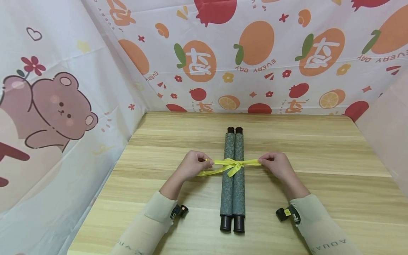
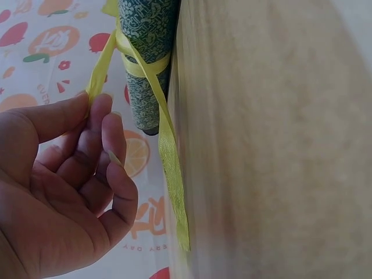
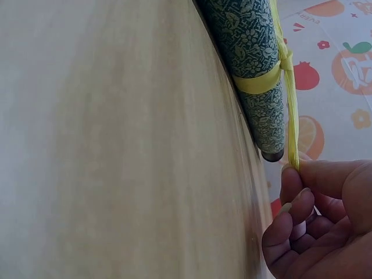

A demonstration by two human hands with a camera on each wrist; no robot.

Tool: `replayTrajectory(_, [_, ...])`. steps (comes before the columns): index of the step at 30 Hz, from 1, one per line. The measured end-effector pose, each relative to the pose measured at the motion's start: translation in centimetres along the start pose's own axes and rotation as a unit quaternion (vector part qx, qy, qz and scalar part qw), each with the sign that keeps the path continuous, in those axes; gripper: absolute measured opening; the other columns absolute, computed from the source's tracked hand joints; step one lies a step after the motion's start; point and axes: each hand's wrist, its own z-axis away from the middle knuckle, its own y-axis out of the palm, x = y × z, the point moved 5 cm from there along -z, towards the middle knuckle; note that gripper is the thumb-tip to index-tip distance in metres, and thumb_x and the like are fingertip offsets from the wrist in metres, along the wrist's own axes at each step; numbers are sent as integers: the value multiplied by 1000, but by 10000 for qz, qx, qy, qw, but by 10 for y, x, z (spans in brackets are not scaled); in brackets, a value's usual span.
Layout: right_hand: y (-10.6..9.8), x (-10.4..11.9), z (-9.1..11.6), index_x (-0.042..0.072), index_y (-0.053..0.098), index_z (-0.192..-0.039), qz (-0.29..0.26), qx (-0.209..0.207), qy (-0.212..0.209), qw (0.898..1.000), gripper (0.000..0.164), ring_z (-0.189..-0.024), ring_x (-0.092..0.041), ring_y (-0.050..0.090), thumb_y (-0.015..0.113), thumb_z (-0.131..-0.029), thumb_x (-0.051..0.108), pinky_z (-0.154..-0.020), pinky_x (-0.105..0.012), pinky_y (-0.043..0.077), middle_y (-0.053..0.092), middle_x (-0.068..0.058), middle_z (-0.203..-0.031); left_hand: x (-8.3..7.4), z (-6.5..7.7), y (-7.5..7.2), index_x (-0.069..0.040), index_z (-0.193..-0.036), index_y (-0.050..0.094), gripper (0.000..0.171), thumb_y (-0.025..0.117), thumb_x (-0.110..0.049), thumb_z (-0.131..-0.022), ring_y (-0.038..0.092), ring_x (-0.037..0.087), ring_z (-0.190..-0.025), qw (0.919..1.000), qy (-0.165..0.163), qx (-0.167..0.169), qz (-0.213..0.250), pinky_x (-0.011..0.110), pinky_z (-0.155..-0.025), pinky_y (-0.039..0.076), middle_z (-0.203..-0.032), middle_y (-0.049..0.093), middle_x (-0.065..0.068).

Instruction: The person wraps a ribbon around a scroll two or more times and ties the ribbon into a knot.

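A green patterned scroll (image 1: 227, 194) with two rolled sides and dark end knobs lies lengthwise on the wooden table. Around its middle runs a yellow ribbon (image 1: 234, 170), with a knot on top and a short tail hanging over the front. My left hand (image 1: 193, 165) pinches one part of the ribbon between thumb and forefinger, left of the scroll. On the other side my right hand (image 1: 278, 165) pinches another part, and the ribbon is stretched between both hands. A loose ribbon end (image 2: 172, 174) hangs down beside the left hand in the left wrist view.
Light wooden table (image 1: 153, 141) extends around the scroll. A white curtain with fruit prints (image 1: 256, 42) stands behind it, and a bear-print curtain (image 1: 60, 106) is at the left. Each sleeve carries a small wrist camera.
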Motion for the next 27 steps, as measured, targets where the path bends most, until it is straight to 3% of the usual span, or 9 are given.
replayTrajectory(19, [-13,-7,3,7,75,-99,131,36,24,9999,21,-89,-20,58,68,-94,27,-73,-29,46,72,-9,-101,-3,2,-1,-1,-89,75,12,72,-12,-90,66,17,-71,9998,-25,93,163,32,-65,57,-79,73,5])
replayTrajectory(27, [-15,-12,4,5,75,-98,94,-37,33,9999,20,-85,-20,57,68,-94,23,-70,-28,47,71,-11,-101,-4,4,-2,-2,-88,75,12,72,-14,-90,63,17,-70,10000,-39,47,71,25,-60,53,-77,73,4])
